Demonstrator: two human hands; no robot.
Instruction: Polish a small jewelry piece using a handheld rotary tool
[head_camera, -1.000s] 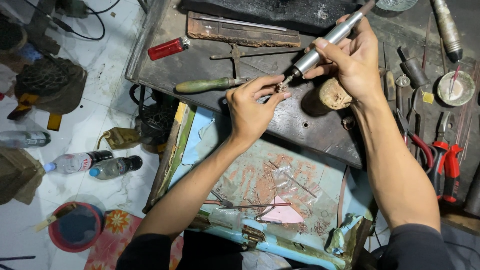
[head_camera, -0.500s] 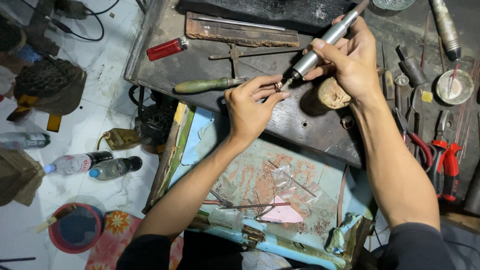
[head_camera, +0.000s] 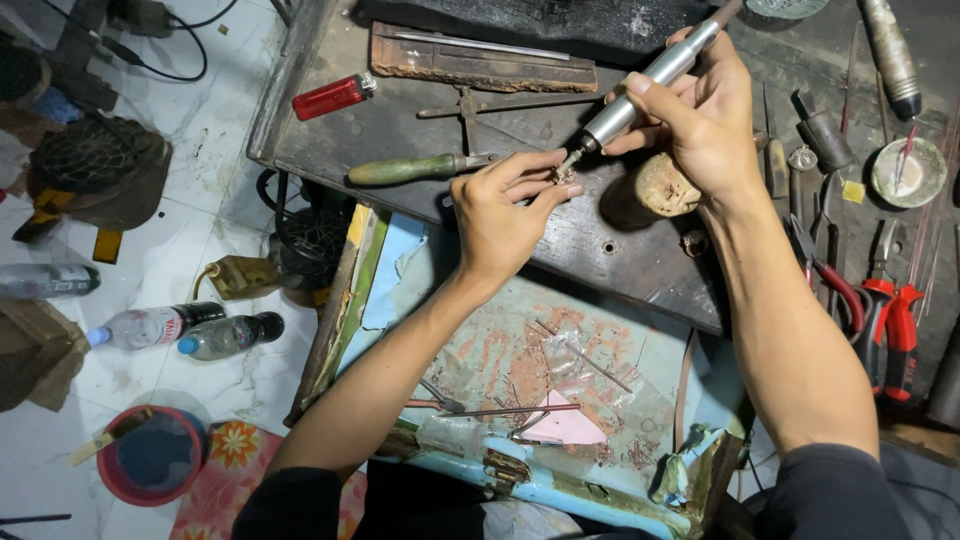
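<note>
My left hand (head_camera: 505, 205) pinches a small metal piece (head_camera: 566, 175) between thumb and fingertips, just above the dark workbench (head_camera: 420, 150). My right hand (head_camera: 700, 115) grips a silver rotary handpiece (head_camera: 640, 85) like a pen, slanted down to the left. Its tip touches the small metal piece. A rounded wooden block (head_camera: 665, 185) sits on the bench right under my right hand. A green-handled tool (head_camera: 405, 168) lies just left of my left hand.
A red lighter (head_camera: 333, 95) and a flat wooden block (head_camera: 480, 60) lie at the bench's back. Red-handled pliers (head_camera: 885, 320), files and a small round dish (head_camera: 908, 172) crowd the right side. A light-blue tray (head_camera: 520, 380) with scraps sits below. Plastic bottles (head_camera: 190, 328) lie on the floor.
Both hands stay at the same spot with the handpiece tip on the small piece. Only slight shifts of the fingers and the camera show.
</note>
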